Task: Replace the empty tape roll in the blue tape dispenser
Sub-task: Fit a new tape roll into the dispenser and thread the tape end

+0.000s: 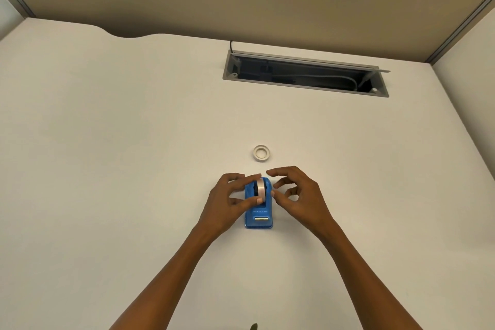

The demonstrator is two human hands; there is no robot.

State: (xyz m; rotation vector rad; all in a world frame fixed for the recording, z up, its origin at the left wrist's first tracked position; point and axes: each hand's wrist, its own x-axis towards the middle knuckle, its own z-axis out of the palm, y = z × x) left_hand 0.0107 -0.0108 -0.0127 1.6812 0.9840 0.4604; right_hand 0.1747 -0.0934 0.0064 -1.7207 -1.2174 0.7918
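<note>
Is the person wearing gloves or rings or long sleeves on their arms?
No. Both the left hand and the right hand are bare, with no gloves and no rings that can be seen. The forearms are bare too, right down to the bottom edge of the picture: no sleeves, watch or bracelet show. The fingernails look short and plain.

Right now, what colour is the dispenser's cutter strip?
Silver metal, on the dispenser's near end, head view: cutter strip.
</note>
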